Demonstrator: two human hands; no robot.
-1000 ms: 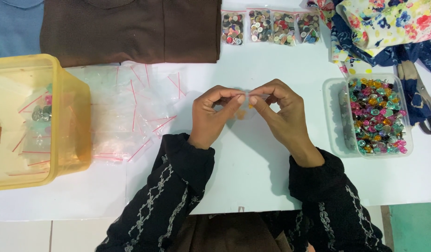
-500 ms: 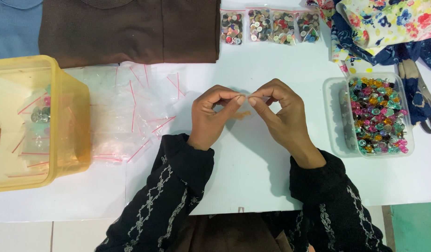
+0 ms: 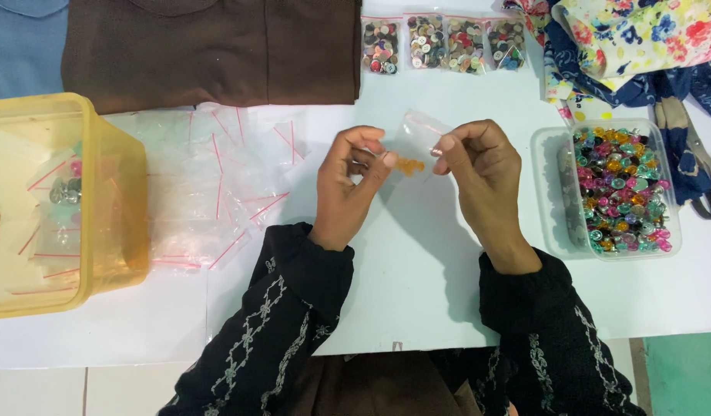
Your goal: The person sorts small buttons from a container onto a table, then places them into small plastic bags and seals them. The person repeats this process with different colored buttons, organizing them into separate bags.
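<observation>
Above the white tabletop (image 3: 417, 277), the left hand (image 3: 354, 185) and right hand (image 3: 479, 166) each had fingers pinched on a small clear zip bag (image 3: 417, 142) with orange beads (image 3: 409, 164), its long axis running nine to three o'clock, the bead tub (image 3: 613, 192) lying at three o'clock.

Small clear plastic bag (image 3: 419, 139), red strip along its top, held up above the white table (image 3: 417, 277), tilted. A few orange beads (image 3: 409, 164) gathered in its lower corner.
</observation>
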